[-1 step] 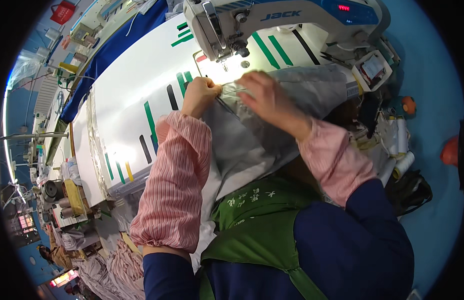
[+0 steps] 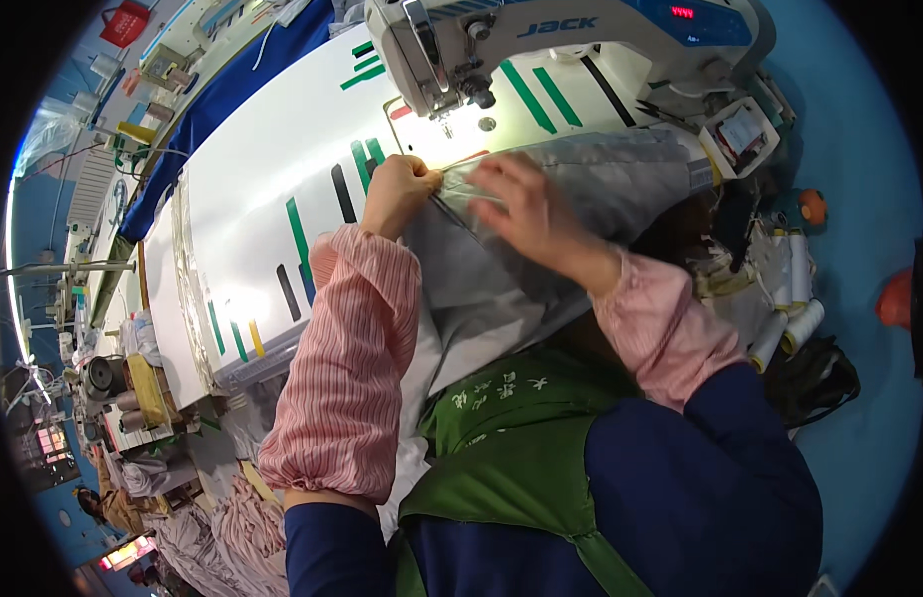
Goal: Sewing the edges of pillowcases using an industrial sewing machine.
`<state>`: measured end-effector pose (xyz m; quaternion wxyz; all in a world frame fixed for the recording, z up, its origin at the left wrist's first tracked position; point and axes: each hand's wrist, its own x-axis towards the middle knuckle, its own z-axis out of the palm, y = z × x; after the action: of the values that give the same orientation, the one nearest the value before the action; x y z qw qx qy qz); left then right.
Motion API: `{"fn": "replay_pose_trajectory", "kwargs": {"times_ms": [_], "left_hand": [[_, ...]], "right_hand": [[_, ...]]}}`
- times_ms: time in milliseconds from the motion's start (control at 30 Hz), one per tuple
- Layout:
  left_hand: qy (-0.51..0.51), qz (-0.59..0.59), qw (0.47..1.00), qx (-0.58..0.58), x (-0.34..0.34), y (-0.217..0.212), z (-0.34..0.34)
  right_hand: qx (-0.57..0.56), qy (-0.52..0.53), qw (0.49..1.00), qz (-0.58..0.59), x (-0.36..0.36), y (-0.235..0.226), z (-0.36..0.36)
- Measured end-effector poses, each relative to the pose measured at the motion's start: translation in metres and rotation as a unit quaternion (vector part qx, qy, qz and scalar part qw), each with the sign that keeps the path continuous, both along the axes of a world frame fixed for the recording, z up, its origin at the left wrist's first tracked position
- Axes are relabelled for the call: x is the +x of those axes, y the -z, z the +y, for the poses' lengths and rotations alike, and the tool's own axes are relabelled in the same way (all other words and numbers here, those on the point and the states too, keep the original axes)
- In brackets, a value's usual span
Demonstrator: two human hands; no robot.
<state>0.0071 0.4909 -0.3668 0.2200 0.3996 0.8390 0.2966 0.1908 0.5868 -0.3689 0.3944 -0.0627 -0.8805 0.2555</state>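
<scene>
A grey cloth (image 2: 611, 179) lies across the front of the white sewing table and hangs over its near edge toward my lap. My left hand (image 2: 402, 194) is closed, pinching the cloth's far left corner just in front of the sewing machine's needle area (image 2: 446, 127). Below those fingertips a thin dark object (image 2: 449, 213) lies against the cloth; its kind is unclear. Over the cloth, to the right, my right hand (image 2: 536, 214) is slightly blurred, with fingers apart and nothing visible in them. Whether its fingertips touch the cloth I cannot tell.
The sewing machine's head (image 2: 571, 30) spans the far side. Green and black tape strips mark the white table (image 2: 242, 229). At right stand a small white box (image 2: 742, 139) of odds and ends and white thread cones (image 2: 800, 269). Piled fabric (image 2: 252, 527) lies lower left.
My right hand has drawn back slightly toward me, and more of the cloth's far edge shows, with an orange strip by it. My left hand stays in place.
</scene>
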Motion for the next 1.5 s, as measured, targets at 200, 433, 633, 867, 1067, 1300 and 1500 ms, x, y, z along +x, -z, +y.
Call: {"fn": "replay_pose_trajectory", "kwargs": {"times_ms": [200,433,633,867,1067,1300,1500], "left_hand": [[0.007,0.015,1.0,0.006,0.021,0.004,-0.02],[-0.007,0.018,1.0,-0.024,0.021,0.003,-0.017],[0.014,0.03,0.999,-0.014,0.024,-0.003,-0.02],[-0.003,0.027,1.0,-0.013,0.027,-0.005,-0.019],[0.005,0.018,1.0,-0.006,0.026,-0.005,-0.02],[0.022,-0.089,0.994,0.066,0.026,-0.013,-0.029],[0.164,-0.124,0.961,0.185,0.023,-0.027,-0.037]], "right_hand": [[-0.378,-0.433,0.816,0.058,0.091,-0.101,-0.06],[-0.393,-0.528,0.743,0.123,0.113,-0.146,-0.066],[-0.418,-0.5,0.742,0.159,0.108,-0.126,-0.052],[-0.233,0.007,0.965,-0.116,0.048,-0.009,-0.057],[0.028,0.085,0.993,-0.083,0.038,0.03,-0.066],[0.018,0.085,0.989,-0.119,0.041,0.023,-0.045],[-0.32,0.01,0.929,-0.183,0.049,-0.005,-0.011]]}}
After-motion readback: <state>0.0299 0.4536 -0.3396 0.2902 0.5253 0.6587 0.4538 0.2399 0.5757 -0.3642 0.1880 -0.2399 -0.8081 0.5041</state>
